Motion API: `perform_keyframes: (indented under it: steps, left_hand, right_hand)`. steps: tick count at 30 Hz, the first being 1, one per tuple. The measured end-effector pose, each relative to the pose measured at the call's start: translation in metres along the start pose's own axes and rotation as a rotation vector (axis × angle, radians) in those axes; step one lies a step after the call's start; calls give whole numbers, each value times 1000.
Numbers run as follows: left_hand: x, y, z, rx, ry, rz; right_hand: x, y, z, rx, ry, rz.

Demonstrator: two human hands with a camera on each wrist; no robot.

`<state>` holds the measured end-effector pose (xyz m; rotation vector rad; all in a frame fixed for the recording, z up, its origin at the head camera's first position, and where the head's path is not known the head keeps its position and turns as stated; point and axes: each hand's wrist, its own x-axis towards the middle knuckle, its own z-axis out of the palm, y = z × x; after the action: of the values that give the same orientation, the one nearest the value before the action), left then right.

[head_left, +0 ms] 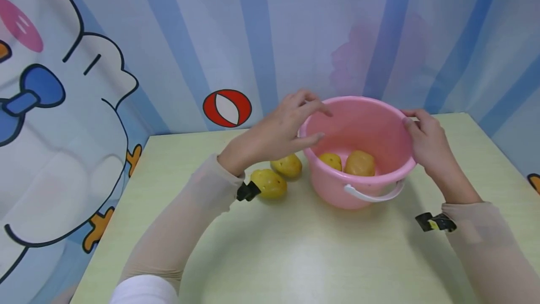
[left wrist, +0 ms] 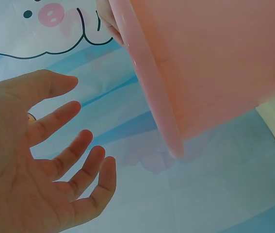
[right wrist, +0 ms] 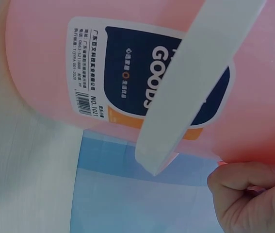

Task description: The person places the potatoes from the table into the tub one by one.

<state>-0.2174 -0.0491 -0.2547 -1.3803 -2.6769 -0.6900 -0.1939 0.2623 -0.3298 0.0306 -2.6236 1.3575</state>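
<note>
A pink bucket [head_left: 358, 196] with a white handle [head_left: 373, 196] stands on the table. My right hand [head_left: 428, 142] grips its right rim, thumb on the inner side; the right wrist view shows those curled fingers [right wrist: 239, 182] and the bucket's label [right wrist: 127, 77]. My left hand [head_left: 291, 123] is at the left rim, fingers spread and apart. The left wrist view shows that palm [left wrist: 25, 184] holding nothing beside the bucket wall [left wrist: 215, 63]. Inside the bucket lie a yellow rounded fruit [head_left: 331, 160] and a larger, browner rounded one [head_left: 360, 163]; their kind is unclear.
Two more yellow, speckled fruits, a nearer one [head_left: 269, 184] and a farther one [head_left: 288, 166], lie on the table [head_left: 274, 257] left of the bucket, by my left wrist. A blue striped backdrop [head_left: 295, 27] with cartoon figures rises behind the table's back edge.
</note>
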Motion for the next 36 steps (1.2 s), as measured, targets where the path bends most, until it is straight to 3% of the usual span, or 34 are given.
perform_keyframes:
  steps: [36]
  left_hand:
    - [-21,-21,-3,4,70,10]
  right_hand:
    - [0,1,-2,5,-6,0]
